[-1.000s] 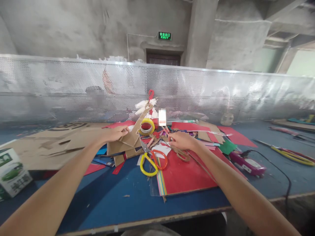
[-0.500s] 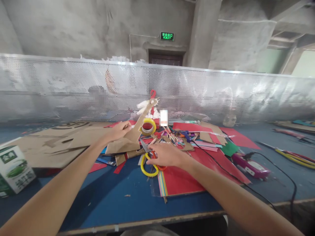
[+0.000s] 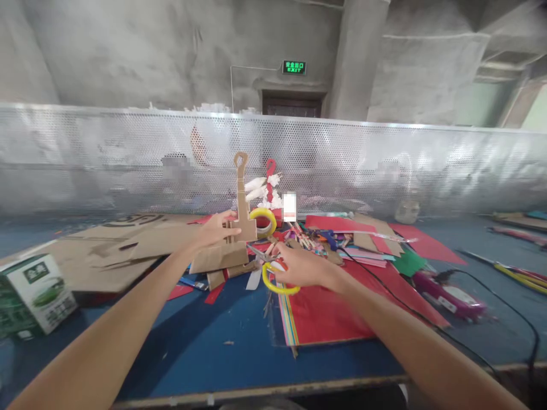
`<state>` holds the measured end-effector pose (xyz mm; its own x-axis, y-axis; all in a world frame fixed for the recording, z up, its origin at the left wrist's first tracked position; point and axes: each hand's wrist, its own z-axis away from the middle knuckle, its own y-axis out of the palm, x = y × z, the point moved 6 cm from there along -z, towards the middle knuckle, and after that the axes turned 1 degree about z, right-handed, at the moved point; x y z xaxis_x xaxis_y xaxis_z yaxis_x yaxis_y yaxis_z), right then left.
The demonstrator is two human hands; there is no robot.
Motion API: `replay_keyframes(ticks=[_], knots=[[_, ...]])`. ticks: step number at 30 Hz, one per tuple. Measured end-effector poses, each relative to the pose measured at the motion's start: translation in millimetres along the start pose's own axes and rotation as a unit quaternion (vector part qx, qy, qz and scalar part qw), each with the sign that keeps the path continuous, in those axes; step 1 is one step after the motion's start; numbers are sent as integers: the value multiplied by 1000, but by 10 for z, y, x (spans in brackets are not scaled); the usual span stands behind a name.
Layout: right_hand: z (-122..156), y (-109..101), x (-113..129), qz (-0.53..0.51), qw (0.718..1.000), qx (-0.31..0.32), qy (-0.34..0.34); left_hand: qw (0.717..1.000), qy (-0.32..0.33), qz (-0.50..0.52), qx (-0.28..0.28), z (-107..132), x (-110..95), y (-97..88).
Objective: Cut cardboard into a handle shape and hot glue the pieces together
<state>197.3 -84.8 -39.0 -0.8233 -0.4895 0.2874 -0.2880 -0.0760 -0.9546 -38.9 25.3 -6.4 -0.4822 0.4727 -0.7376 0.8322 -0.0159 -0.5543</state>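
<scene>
Blue table strewn with scraps: left hand grips the cardboard shape, now tipped upright; right hand has closed on the scissors, lifting them beside it

We see a rather dim room with soft daylight from the right, glare on the perforated metal screen, soft arm shadows on the blue table, curved distortion at the edges, and slight blur.
</scene>
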Motion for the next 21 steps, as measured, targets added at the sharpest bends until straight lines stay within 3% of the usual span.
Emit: replay_keyframes(ticks=[3,7,10,16,21], knots=[[3,-183,-175,-44,999,-3,-9,998,-40,37,-22,36,22,-19],[14,-301,-396,-83,996,38,-18,989,-78,122,-28,97,47,14],[10,-335,-529,-113,991,48,-51,988,-74,135,-23,111,47,42],[-96,-298,-915,-182,981,1,-73,994,-41,102,-13,86,22,79],[-100,-294,-970,-141,988,-17,-60,996,-43,78,-15,88,-27,107]])
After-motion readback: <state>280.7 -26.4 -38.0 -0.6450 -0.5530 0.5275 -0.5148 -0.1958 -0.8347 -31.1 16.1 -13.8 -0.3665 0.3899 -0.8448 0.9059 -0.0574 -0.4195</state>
